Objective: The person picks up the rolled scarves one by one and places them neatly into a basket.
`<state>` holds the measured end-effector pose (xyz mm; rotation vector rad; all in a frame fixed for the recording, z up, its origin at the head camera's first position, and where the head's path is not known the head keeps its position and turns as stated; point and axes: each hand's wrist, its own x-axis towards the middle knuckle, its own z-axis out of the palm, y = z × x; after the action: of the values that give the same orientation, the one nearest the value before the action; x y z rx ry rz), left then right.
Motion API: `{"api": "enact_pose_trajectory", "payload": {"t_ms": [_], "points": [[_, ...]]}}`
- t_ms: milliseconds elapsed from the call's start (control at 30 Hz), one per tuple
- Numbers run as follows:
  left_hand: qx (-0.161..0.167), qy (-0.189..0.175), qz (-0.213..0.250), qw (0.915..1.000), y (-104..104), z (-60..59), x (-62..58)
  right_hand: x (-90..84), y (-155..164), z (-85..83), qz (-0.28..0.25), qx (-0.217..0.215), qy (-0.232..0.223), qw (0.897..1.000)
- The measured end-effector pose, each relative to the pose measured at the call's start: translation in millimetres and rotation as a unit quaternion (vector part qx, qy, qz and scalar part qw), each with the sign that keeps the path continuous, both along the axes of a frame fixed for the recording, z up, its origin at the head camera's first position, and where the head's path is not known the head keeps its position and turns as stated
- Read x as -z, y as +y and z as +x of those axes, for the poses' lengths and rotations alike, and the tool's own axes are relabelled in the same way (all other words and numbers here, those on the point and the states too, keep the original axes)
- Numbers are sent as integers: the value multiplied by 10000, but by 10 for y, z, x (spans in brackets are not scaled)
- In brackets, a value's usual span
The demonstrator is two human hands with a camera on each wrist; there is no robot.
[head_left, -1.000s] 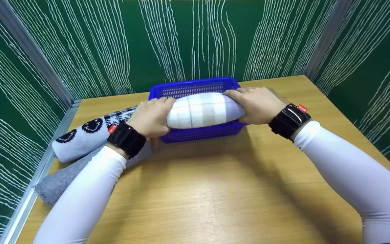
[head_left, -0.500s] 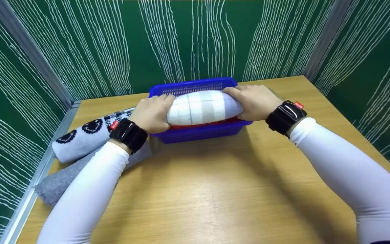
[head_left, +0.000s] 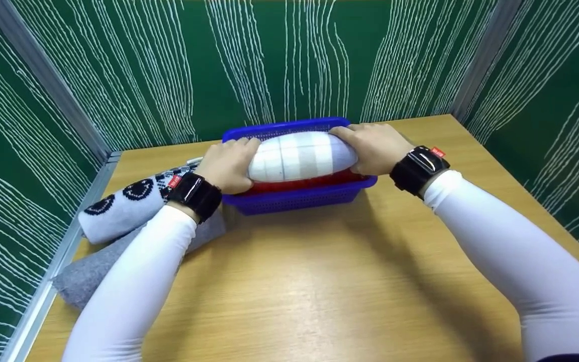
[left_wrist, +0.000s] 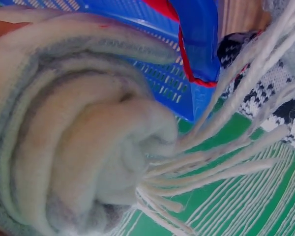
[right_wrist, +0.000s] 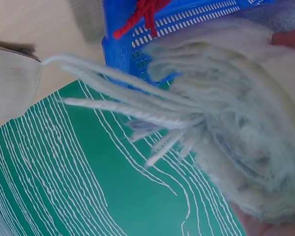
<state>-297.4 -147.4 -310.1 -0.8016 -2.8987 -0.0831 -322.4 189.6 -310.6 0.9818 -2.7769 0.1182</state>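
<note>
Head view — left hand (head_left: 226,166) and right hand (head_left: 372,147) grasp rolled scarf (head_left: 300,157) over basket (head_left: 297,199).

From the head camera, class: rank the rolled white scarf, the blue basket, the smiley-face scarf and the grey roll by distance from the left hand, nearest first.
1. Rolled white scarf: its left end is in the grip of the left hand.
2. Blue basket: directly under the scarf, beside the hand.
3. Smiley-face scarf: left of the wrist, on the table.
4. Grey roll: farthest, toward the table's near left edge.
</note>
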Motion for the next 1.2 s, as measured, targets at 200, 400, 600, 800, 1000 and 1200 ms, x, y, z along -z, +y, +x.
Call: {"api": "enact_pose_trajectory", "payload": {"t_ms": [200, 400, 600, 800, 1000, 1200], "points": [[-47, 37, -45, 10000, 3, -51, 8, 6, -4, -50, -25, 38, -4, 10000], [-75, 50, 10, 10000, -8, -119, -5, -9, -28, -111, -79, 59, 59, 9999], [-81, 77, -14, 9999, -22, -196, -15, -33, -63, -155, -91, 202, -6, 9998], [-73, 180, -75, 9998, -22, -240, -34, -48, -74, -193, -88, 271, 24, 9996], [-70, 299, -87, 9995, -21, -274, -41, -66, -89, -230, -90, 313, 47, 9995], [-121, 284, -137, 9994, -19, -315, -40, -54, -104, -282, -86, 342, 113, 9993]]}}
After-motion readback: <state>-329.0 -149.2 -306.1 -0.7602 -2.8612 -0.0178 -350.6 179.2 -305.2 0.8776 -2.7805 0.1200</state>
